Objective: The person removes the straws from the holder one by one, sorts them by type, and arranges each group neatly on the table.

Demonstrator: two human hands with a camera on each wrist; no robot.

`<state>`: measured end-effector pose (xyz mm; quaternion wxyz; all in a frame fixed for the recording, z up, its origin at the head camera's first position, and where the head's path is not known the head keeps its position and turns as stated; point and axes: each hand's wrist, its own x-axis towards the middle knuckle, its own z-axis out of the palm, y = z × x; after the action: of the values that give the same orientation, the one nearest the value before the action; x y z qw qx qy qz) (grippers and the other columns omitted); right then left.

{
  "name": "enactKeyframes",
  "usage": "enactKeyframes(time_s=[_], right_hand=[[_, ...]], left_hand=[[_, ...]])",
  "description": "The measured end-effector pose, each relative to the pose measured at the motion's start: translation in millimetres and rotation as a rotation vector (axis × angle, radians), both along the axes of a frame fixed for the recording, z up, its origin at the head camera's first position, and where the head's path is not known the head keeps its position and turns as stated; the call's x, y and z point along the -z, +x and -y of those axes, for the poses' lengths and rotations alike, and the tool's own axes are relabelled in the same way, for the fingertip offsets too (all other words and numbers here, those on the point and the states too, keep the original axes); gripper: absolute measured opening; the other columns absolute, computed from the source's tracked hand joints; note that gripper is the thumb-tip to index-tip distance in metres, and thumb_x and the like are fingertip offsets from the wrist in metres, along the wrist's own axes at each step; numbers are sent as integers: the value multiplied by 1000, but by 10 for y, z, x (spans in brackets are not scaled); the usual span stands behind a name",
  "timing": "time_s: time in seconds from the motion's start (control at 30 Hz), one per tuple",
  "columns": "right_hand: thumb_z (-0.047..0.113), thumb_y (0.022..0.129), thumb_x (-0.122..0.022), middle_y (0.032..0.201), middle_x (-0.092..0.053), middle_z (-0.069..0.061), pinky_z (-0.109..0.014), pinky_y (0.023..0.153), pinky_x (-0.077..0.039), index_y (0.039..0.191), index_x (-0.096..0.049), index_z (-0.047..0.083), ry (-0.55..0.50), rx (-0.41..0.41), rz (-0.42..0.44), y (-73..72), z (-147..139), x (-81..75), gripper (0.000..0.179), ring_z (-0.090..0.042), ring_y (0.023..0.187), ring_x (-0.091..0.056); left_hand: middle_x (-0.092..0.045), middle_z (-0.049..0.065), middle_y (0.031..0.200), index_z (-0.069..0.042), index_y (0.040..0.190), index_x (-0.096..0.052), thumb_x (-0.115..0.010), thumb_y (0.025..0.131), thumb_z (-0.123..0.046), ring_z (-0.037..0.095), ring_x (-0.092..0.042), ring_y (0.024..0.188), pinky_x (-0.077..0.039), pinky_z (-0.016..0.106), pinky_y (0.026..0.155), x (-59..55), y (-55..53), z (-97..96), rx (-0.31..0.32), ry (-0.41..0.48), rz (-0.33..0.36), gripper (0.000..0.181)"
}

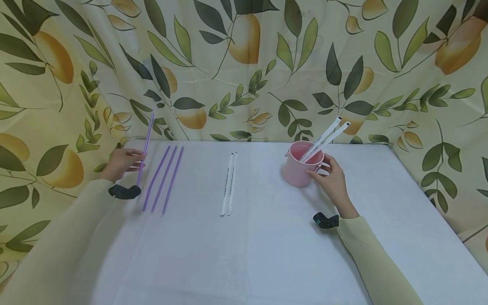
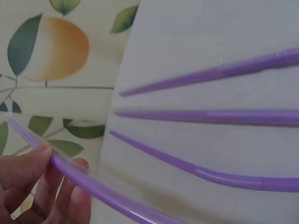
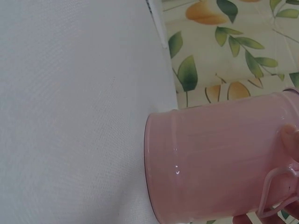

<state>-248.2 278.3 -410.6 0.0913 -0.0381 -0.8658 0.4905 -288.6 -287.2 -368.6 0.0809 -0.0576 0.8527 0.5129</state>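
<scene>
My left hand [image 1: 123, 163] pinches a purple straw [image 1: 148, 135] between thumb and fingers, holding it nearly upright at the table's left; a clear wrapper shows along it in the left wrist view. Three more purple straws [image 1: 160, 178] lie side by side just right of that hand. At the right, a pink bucket [image 1: 296, 171] stands on the table with two white printed straws [image 1: 324, 140] leaning out of it. My right hand [image 1: 331, 180] grips the bucket near its rim, thumb on the wall [image 3: 210, 154] and fingers by the small side handle [image 3: 267, 191].
Two white printed straws [image 1: 228, 184] lie together on the white table [image 1: 248, 254], between the purple straws and the bucket. A curtain [image 1: 244, 84] with leaves and fruit hangs behind the table's back edge. Each wrist wears a black device [image 1: 125, 192].
</scene>
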Motion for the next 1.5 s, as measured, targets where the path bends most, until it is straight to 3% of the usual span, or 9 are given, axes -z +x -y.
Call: enactKeyframes(time_s=[0.2, 0.37, 0.7, 1.0, 1.5], right_hand=[[26, 85, -69, 145, -39, -19, -50, 101, -45, 146, -28, 8, -2, 1, 0, 0, -4, 9, 76, -36, 127, -45], [26, 85, -69, 144, -40, -19, -50, 100, -45, 146, -28, 8, 4, 1, -7, -4, -10, 18, 75, -37, 126, -45], [26, 85, -70, 144, -41, -18, -50, 99, -46, 145, -29, 7, 12, -4, -19, -13, -13, 27, 75, -36, 126, -46], [27, 85, -70, 144, -40, -18, -50, 99, -45, 146, -29, 8, 11, -3, -13, -13, -20, 32, 76, -36, 126, -46], [30, 83, -71, 143, -41, -19, -47, 99, -47, 145, -30, 8, 9, 13, -17, 2, 10, 16, 77, -35, 125, -47]], left_hand=[[-61, -18, 74, 18, 127, -43, -53, 95, -13, -4, -59, 68, -56, 18, 69, 158, -13, 64, 22, -57, 65, 46], [-64, -15, 74, 20, 125, -44, -56, 93, -11, -2, -58, 67, -53, 16, 64, 286, -14, 108, 35, -82, 85, 47], [-65, -12, 70, 20, 121, -49, -61, 89, -9, -3, -58, 63, -52, 15, 61, 506, -27, 180, -9, -127, 119, 45], [-62, -13, 68, 15, 122, -53, -64, 88, -12, -2, -56, 63, -51, 15, 59, 542, -29, 155, -60, -164, 138, 45], [-59, -18, 66, 15, 123, -52, -66, 86, -14, -4, -58, 61, -52, 14, 61, 593, -36, 165, -82, -97, 135, 48]])
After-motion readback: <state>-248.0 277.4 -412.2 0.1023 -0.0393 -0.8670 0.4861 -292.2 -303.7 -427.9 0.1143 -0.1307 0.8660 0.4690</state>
